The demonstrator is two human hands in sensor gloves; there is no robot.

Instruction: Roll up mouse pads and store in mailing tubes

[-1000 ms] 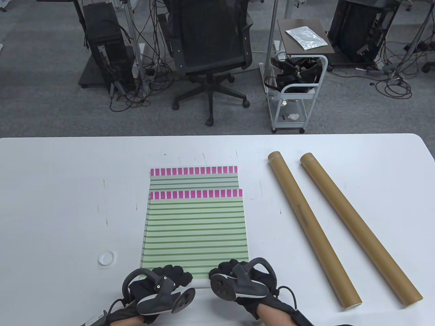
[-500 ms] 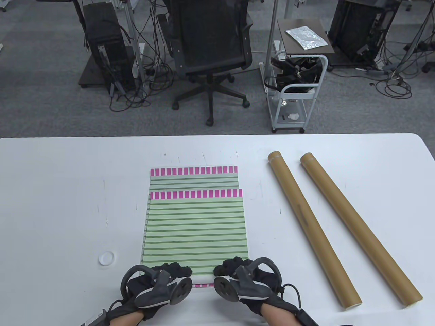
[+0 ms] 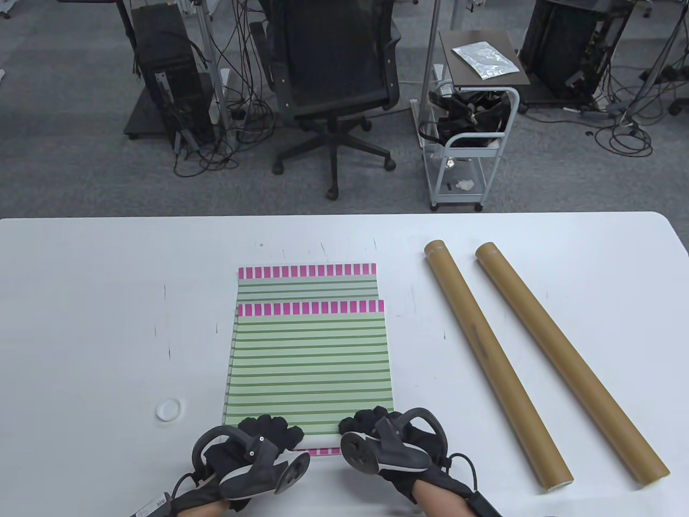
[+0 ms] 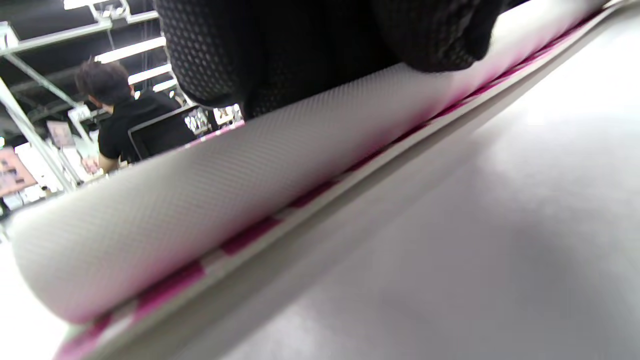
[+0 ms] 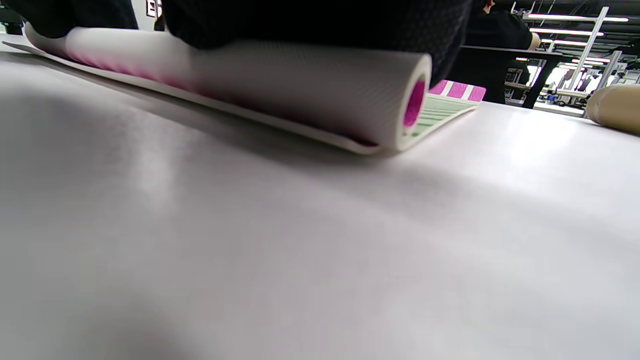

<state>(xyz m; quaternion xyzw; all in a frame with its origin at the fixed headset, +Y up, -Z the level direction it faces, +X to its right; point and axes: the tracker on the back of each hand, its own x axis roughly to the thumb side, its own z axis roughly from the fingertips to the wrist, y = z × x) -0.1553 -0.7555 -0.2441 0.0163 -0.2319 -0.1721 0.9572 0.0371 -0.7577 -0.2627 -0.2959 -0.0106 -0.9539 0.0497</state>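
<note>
Two hands, our left hand (image 3: 258, 439) and right hand (image 3: 387, 431), press curled fingers onto the top mouse pad (image 3: 309, 366), its near edge rolled at bottom centre. Uneven pressure could skew the roll, we judge, or drag the lower pad (image 3: 307, 283). The mailing tubes (image 3: 495, 361) lie at right.
</note>
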